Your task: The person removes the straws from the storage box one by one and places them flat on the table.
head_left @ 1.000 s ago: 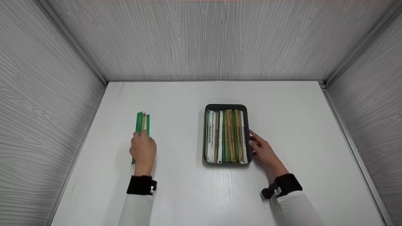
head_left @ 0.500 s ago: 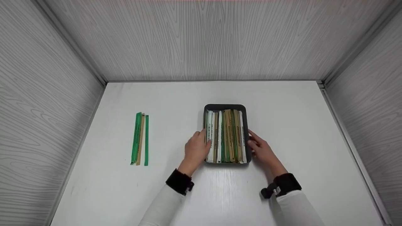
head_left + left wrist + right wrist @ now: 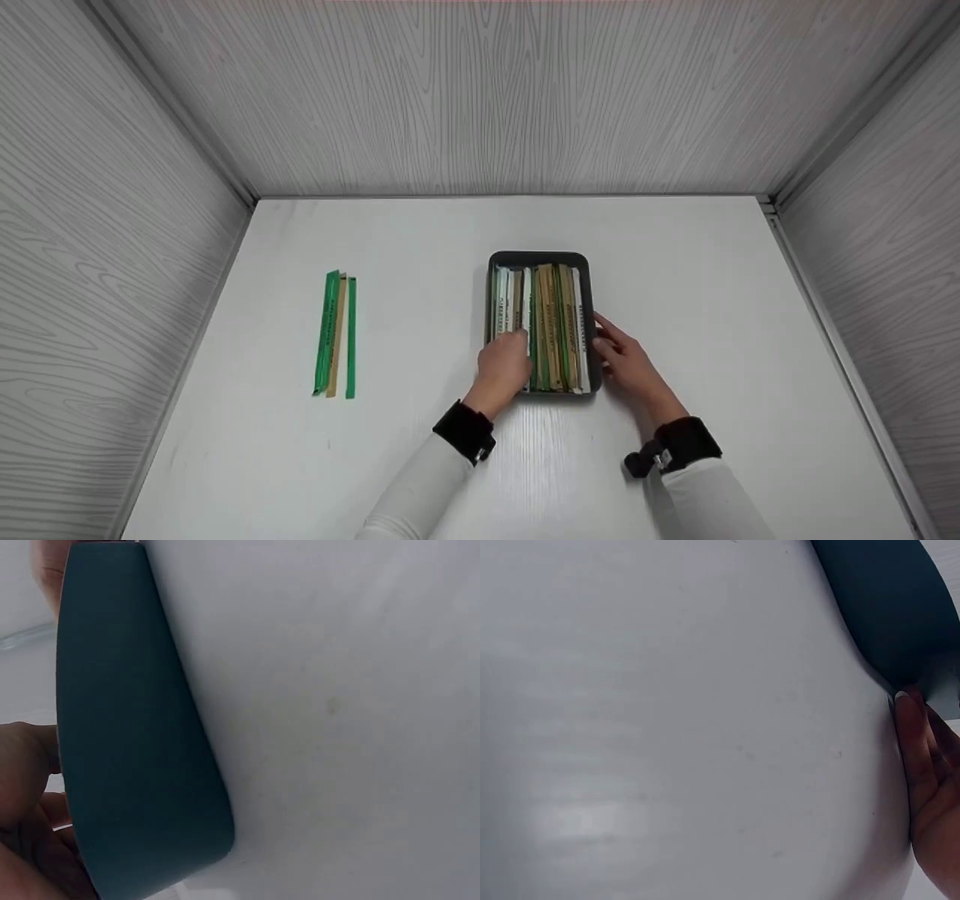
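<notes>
Tray (image 3: 538, 257) a little right of centre in the frame, on the white table (image 3: 420, 240), filled with a tight row of white, brown and green sticks (image 3: 546, 322) lying lengthwise. Loose sticks (image 3: 337, 337), green and brown, in the left part of the frame, well apart from the tray.

Left hand (image 3: 505, 367) over the tray's lower left corner, fingers bent down among the pale sticks. Fingertips hidden from the head view and behind the tray wall in the left wrist view; cannot tell whether they pinch a stick or only rest there. Right hand (image 3: 632, 367) at the tray's right wall, fingers fairly straight, spread from the thumb, touching the side and holding nothing in the palm.

Risks, as judged: packing looks close, so a pinch could catch two sticks, or drag a neighbour askew. Thin wrappers may slip or crease if gripped near one end. Right hand's contact seems light; a sideways tug from the left could slide or tip the tray. Loose sticks at left could be knocked out of line by a sweeping sleeve (image 3: 424, 491).
</notes>
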Demonstrator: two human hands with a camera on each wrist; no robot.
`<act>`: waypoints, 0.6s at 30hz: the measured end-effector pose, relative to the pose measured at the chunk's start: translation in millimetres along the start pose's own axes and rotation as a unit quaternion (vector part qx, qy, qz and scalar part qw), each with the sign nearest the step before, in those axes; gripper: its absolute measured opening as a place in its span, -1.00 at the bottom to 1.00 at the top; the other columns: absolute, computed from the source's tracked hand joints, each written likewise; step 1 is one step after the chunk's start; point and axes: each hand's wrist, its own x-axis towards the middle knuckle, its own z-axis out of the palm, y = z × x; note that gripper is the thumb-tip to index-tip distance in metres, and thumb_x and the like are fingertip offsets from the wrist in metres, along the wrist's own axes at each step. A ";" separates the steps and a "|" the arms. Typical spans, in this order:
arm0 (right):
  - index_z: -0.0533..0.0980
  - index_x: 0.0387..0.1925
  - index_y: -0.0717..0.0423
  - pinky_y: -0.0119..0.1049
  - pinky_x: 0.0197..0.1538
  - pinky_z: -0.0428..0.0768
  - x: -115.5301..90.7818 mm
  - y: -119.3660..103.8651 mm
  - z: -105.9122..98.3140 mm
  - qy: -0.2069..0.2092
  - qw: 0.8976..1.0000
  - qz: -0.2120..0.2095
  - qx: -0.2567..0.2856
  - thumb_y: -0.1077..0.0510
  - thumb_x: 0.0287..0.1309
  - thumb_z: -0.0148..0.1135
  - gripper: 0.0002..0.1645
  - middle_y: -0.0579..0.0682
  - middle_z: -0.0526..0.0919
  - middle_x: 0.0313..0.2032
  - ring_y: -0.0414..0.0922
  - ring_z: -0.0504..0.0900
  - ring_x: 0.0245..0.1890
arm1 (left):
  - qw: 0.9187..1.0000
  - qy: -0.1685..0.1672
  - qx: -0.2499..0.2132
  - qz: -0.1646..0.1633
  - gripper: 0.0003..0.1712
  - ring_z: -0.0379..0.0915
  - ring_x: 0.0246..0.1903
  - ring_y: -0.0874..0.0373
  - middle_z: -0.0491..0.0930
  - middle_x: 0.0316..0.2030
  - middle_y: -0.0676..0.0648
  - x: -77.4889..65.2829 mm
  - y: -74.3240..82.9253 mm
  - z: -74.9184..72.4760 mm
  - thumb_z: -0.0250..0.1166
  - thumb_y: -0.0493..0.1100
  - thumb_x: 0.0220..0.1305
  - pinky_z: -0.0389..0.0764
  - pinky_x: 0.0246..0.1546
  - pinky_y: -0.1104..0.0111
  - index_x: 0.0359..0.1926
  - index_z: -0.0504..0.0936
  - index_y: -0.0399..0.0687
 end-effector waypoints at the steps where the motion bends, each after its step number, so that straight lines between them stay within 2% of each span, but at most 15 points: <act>1: 0.10 0.52 -0.14 -0.20 -0.28 0.57 0.1 0.1 -0.3 -0.002 1.000 0.000 -0.002 0.06 0.50 -0.04 -0.35 0.26 0.39 0.28 0.06 0.58 -0.17 | 1.000 -0.003 0.003 0.002 -0.89 0.49 -0.62 0.12 0.57 -0.50 -0.12 -0.1 0.6 1.4 0.24 -0.42 0.18 0.45 -0.75 0.30 -0.26 0.63 -0.24; 7: 0.09 0.52 -0.14 -0.19 -0.26 0.57 -0.8 -0.6 -1.1 -0.003 1.000 0.001 0.000 0.06 0.50 -0.04 -0.35 0.25 0.38 0.29 0.07 0.58 -0.14 | 1.000 -0.007 -0.001 0.015 -0.88 0.40 -0.68 0.17 0.46 -0.62 -0.03 -2.4 2.2 5.4 0.22 -0.44 0.16 0.39 -0.78 0.33 -0.30 0.61 -0.21; 12: 0.03 0.53 0.03 -0.17 -0.23 0.56 -10.0 -25.2 -2.0 -0.021 1.000 0.007 0.003 0.14 0.52 -0.08 -0.34 0.33 0.33 0.30 0.16 0.55 -0.09 | 1.000 -0.006 -0.009 0.016 -0.80 0.40 -0.68 0.15 0.47 -0.62 -0.03 -2.9 2.5 5.1 0.24 -0.43 0.12 0.39 -0.79 0.32 -0.18 0.60 -0.27; 14: 0.02 0.53 0.06 -0.16 -0.24 0.56 -10.9 -28.2 -2.2 -0.024 1.000 0.008 0.006 0.17 0.51 -0.09 -0.34 0.35 0.32 0.30 0.20 0.55 -0.08 | 1.000 -0.010 -0.009 0.010 -0.74 0.41 -0.67 0.14 0.49 -0.60 -0.05 -1.9 2.8 5.1 0.23 -0.43 0.12 0.40 -0.78 0.31 -0.11 0.60 -0.30; 18: 0.04 0.53 -0.01 -0.18 -0.26 0.56 -3.6 -11.3 -1.5 -0.014 1.000 0.013 0.003 0.12 0.51 -0.06 -0.33 0.32 0.33 0.31 0.16 0.56 -0.11 | 1.000 -0.023 -0.008 -0.004 -0.64 0.40 -0.69 0.14 0.50 -0.60 -0.07 0.2 3.5 5.1 0.22 -0.44 0.14 0.40 -0.79 0.31 0.01 0.57 -0.33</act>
